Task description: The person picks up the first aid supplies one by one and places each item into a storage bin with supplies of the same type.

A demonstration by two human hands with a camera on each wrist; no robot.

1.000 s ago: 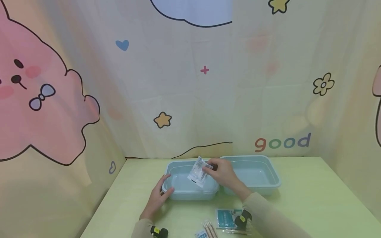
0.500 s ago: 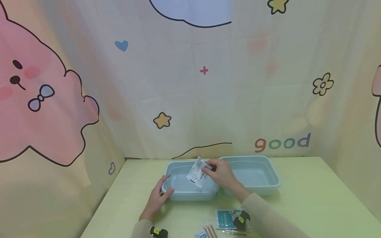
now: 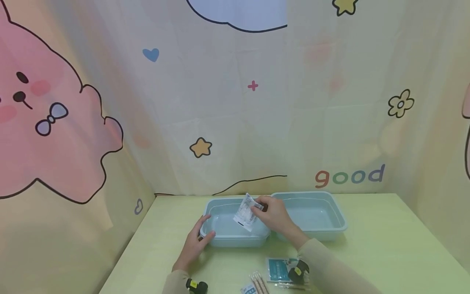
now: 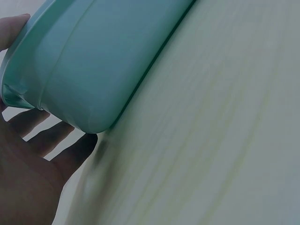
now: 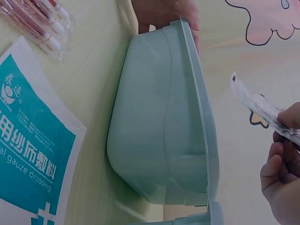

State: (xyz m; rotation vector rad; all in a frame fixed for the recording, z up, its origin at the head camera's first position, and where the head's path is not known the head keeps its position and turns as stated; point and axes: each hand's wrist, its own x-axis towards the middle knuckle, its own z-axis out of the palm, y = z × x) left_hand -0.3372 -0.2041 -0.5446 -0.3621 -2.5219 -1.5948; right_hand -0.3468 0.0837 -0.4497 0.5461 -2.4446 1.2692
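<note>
My right hand [image 3: 274,213] pinches a small white printed packet [image 3: 245,214] by its edge, thumb against curled fingers. The packet is held tilted over the left light-blue plastic basin [image 3: 240,242]; in the right wrist view the packet [image 5: 257,104] shows nearly edge-on, above the level of the rim. At the basin's left end, my left hand [image 3: 193,241] grips the corner, thumb at the front rim. In the left wrist view, fingers [image 4: 75,154] lie against the outside of the basin [image 4: 93,61] and the thumb reaches over its rim.
A second light-blue basin [image 3: 315,236] stands close on the right. Nearer me lie a teal-and-white gauze dressing packet [image 3: 278,270], bundled cotton swabs [image 3: 259,282] and a small blue-and-white packet [image 3: 249,290]. A printed curtain [image 3: 235,102] hangs behind the table [image 3: 385,245].
</note>
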